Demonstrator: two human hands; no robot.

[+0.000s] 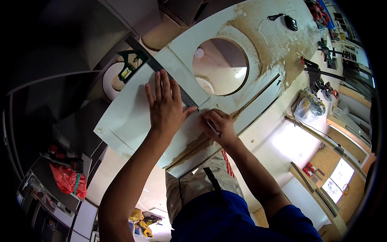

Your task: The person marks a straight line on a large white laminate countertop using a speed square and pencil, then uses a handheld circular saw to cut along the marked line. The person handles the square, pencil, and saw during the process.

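Note:
A white board (pixel 121 113) with a large round cut-out lies in front of me, dusted with sawdust. Across it runs the blade of a combination square (pixel 189 98), its dark green head (pixel 131 66) with a yellow level vial against the board's left edge. My left hand (pixel 165 107) lies flat with fingers spread, the fingertips at the blade and the thumb near its lower end. Closed in a pinch, my right hand (pixel 221 125) holds a slim dark pen (pixel 215 128) close to that end of the blade. Its tip is partly hidden by the fingers.
A small black device (pixel 290 23) with a strap rests on the board's far end. Black clamps (pixel 312 66) and a plastic bag (pixel 309 105) are to the right. A red bag (pixel 68 179) with a tool sits lower left. A yellow power tool (pixel 144 228) is near the bottom.

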